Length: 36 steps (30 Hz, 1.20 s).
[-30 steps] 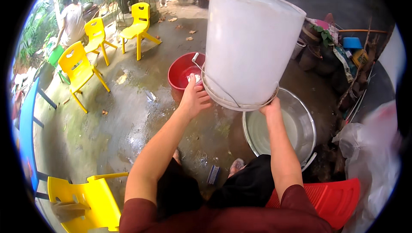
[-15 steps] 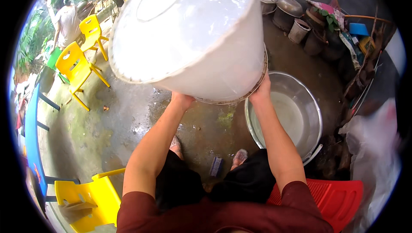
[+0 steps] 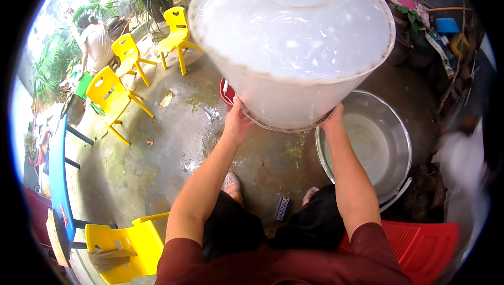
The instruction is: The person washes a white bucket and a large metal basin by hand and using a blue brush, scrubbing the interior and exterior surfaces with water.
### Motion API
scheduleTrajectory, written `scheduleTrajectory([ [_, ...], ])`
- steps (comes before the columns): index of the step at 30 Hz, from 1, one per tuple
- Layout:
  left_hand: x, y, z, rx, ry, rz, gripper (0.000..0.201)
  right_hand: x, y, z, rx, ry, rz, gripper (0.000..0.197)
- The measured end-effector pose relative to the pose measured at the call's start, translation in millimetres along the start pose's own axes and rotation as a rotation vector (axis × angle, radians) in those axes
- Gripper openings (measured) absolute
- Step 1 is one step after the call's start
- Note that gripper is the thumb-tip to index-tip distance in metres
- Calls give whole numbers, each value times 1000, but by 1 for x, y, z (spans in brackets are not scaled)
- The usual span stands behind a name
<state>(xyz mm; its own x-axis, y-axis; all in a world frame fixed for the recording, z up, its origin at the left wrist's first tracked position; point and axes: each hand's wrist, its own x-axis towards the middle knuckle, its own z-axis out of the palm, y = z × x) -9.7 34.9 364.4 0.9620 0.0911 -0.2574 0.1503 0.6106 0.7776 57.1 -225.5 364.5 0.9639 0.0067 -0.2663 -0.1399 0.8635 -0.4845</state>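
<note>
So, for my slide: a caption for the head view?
Both hands hold a white bucket upturned above wet concrete.

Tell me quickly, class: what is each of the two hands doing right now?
Left hand: gripping the rim of the big white bucket, which is tipped up.
Right hand: gripping the same bucket's rim on the other side.

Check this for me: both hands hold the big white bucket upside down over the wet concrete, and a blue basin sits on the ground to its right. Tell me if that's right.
Not quite. The basin to the right is shiny metal, not blue; the head view shows it. The rest stands: the left hand and right hand grip the rim of the big white bucket, held bottom-up over the wet concrete.
</note>
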Motion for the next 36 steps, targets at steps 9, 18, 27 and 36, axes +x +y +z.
scheduleTrajectory([
  [9, 15, 7, 13, -402, 44, 124, 57, -28, 25, 11, 12, -115, 32, 48],
  [18, 15, 41, -21, -281, 67, 75, 46, -20, -34, -5, -395, -139, -406, 52],
  [27, 16, 68, -77, 103, 120, -75, 45, -52, -30, -58, -198, -207, 225, 57],
  [36, 61, 63, -93, 988, 430, 217, 50, -54, 22, -184, -163, -93, 412, 79],
])
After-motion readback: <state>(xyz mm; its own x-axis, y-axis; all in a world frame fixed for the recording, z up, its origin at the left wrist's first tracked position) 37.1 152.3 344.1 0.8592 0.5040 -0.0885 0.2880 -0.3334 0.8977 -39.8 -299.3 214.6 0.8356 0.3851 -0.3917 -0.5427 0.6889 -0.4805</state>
